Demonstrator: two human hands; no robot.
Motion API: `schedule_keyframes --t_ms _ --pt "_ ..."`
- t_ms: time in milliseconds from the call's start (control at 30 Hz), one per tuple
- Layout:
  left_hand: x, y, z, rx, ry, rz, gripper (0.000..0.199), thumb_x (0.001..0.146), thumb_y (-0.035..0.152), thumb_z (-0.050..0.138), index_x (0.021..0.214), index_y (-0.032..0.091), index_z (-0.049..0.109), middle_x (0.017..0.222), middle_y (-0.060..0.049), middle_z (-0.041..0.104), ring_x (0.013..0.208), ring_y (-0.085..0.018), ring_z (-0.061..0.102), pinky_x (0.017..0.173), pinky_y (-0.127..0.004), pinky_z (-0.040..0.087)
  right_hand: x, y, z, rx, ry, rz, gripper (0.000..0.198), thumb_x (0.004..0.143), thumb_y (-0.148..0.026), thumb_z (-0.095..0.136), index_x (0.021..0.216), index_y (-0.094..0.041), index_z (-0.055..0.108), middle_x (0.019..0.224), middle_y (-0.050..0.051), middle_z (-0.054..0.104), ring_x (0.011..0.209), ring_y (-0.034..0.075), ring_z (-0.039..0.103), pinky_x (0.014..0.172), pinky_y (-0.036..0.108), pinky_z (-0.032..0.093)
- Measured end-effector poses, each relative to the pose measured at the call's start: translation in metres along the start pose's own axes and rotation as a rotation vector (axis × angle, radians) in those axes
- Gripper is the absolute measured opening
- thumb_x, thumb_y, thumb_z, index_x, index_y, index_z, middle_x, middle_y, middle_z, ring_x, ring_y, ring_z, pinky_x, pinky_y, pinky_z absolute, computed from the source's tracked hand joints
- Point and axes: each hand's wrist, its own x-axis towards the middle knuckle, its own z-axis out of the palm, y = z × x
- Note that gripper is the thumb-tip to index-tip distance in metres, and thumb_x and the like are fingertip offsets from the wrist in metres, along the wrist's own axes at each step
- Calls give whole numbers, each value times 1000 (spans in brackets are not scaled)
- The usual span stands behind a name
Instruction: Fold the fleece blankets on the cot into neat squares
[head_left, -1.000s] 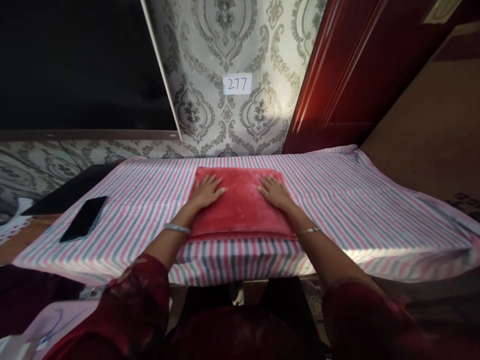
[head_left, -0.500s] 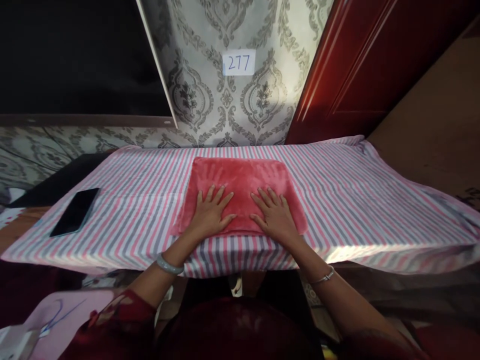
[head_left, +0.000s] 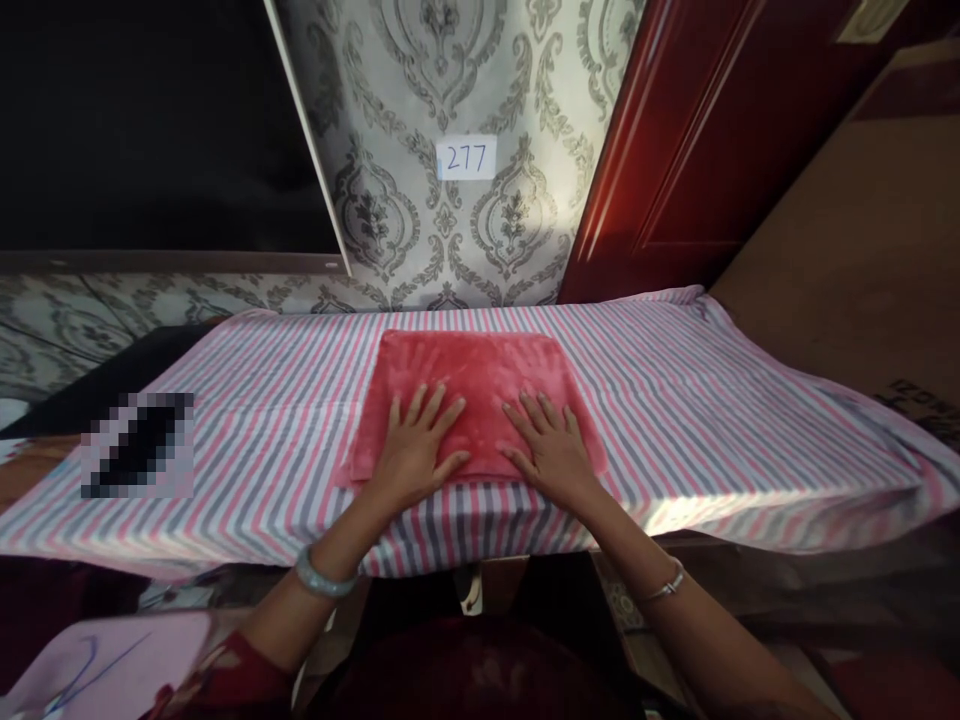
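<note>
A red plush cloth (head_left: 480,365), flat and roughly rectangular with a soft nap, lies near the front edge of the striped table cover. My left hand (head_left: 412,445) rests palm down on its left half, fingers spread. On the right half, my right hand (head_left: 553,450) lies just as flat, its fingers fanned apart. A strip of bare cloth shows between the two thumbs. Paler handprint marks show in the pile beyond my fingertips. Neither hand grips anything. Whether the cloth is folded or a cover, I cannot tell.
Pink, grey and white stripes run over the table cover (head_left: 712,420). A pixelated dark object (head_left: 139,445) lies at its left. Behind stand a large black screen (head_left: 157,130), a wall card (head_left: 466,158) reading 277, a red door (head_left: 660,150) and a cardboard box (head_left: 847,250).
The camera's view has shifted slightly, so the table and wall card sit lower in the picture. Both hands stay flat on the red plush cloth in nearly the same place.
</note>
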Motion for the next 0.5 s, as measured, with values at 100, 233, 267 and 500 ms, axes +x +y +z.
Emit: schedule_keyframes --t_ms 100,233,267,500 --pt "-11 5 9 17 25 137 61 96 50 52 154 35 38 167 -6 25 153 -36 18 119 -65 20 -4 -1 5 -18 33 -1 66 99 -64 36 157 -32 35 165 6 30 152 34 21 118 60 19" --pt "-16 4 18 23 25 152 54 97 46 52 150 40 44 164 -4 33 150 -40 25 115 -68 26 -4 0 8 -7 24 -14 64 99 -62 38 156 -34 36 164 4 31 152 32 23 117 59 22" --pt "-16 4 19 21 35 148 53 97 46 52 149 40 45 163 -4 35 149 -40 27 115 -68 26 -3 0 8 -4 20 -13 62 99 -61 39 155 -34 37 164 4 32 151 32 24 117 59 22" --pt "-13 3 24 64 103 174 54 95 46 56 148 39 48 160 -4 41 146 -40 34 113 -66 32 -2 0 12 -2 68 -26 60 100 -56 41 154 -31 40 162 5 35 150 32 27 116 57 24"
